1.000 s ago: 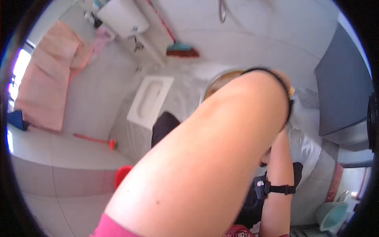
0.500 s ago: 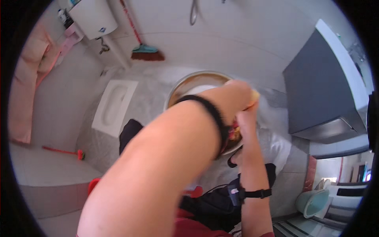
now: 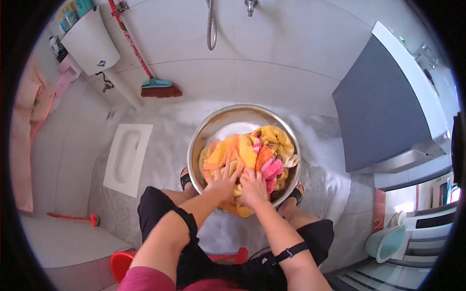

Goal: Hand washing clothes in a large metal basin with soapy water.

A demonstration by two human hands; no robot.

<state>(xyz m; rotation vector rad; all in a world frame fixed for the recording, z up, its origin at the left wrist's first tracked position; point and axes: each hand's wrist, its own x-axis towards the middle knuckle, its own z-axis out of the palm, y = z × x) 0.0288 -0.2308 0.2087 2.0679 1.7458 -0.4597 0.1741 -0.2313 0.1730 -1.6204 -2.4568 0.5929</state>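
A wide metal basin [image 3: 195, 145] stands on the floor between my feet. Heaped inside is a wet-looking plush cloth [image 3: 274, 140] in yellow, orange and pink; whether it is one piece or more I cannot tell. My left hand [image 3: 224, 183] lies on the near side of the heap, fingers spread over the orange and yellow folds. Close beside it, my right hand [image 3: 253, 188] presses into the cloth with its fingers curled into a fold, their tips hidden. Whitish water [image 3: 238, 130] shows at the basin's far side.
Suds and water spread over the grey floor [image 3: 310, 145]. A white squat toilet [image 3: 127, 160] is set at the left. A broom [image 3: 160, 88] leans on the far wall, a grey cabinet [image 3: 383, 106] stands right, and a red plastic stool [image 3: 121, 264] is beneath me.
My arms were crossed over the basin, blurred, hiding most of it. Now they are apart, both hands down on the cloth at the near side. The view has also shifted.
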